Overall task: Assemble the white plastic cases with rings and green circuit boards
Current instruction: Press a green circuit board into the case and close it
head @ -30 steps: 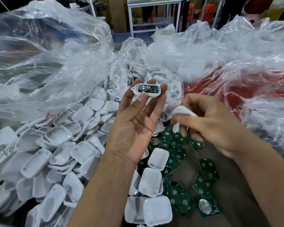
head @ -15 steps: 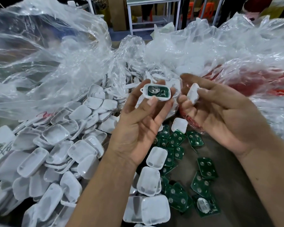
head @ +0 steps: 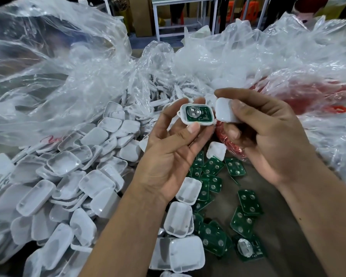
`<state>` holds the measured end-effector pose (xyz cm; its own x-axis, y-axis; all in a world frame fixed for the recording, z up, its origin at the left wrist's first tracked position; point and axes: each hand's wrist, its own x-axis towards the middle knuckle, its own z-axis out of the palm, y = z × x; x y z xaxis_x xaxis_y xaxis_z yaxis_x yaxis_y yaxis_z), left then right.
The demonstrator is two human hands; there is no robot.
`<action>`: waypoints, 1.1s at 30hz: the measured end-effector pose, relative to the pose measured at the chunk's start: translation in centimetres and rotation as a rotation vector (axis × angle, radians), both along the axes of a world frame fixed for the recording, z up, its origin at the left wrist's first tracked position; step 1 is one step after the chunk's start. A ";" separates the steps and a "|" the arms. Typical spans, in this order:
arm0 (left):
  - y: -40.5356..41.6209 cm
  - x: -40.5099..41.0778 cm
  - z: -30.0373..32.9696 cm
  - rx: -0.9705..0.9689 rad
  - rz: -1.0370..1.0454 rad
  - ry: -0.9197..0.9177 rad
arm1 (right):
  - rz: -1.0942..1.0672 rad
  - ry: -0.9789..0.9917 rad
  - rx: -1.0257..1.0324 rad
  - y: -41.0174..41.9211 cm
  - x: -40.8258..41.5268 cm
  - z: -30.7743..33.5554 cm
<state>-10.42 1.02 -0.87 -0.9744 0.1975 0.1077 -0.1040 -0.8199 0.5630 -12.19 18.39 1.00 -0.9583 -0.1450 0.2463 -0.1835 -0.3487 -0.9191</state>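
Left hand raised palm-up over the tabletop, thumb and fingertips pinching a white case half by its edges, open side facing up. Inside that case half a green board seated flat, with a round silver coin cell showing near its left end. Small loop tab visible on the case's left edge.

Right hand just beside it, thumb on top and curled fingers beneath, clamped on a white lid. Lid tilted, its near edge touching or nearly touching the right end of the case half; cannot tell which.

Below the hands, loose green boards scattered on the tabletop, several overlapping, each with round silver contacts. Among them a few white shells lying on their faces. One board at lower right carrying a clear dome-like piece.

To the left, a large heap of white shells spilling out of a clear plastic bag. More crumpled clear bags behind and to the right, one holding something red, blurred through the film. Behind the right hand, a bundle of red rings partly hidden
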 end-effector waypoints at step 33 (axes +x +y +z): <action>-1.1 -0.5 0.5 0.031 0.202 -0.108 | -0.360 0.339 0.602 -0.7 0.6 -0.3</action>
<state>-10.87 -0.05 -0.41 -1.0000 -0.0044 0.0033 0.0055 -0.8470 0.5316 -11.58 17.74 0.65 -0.8580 -0.0408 0.5121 -0.4957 0.3274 -0.8044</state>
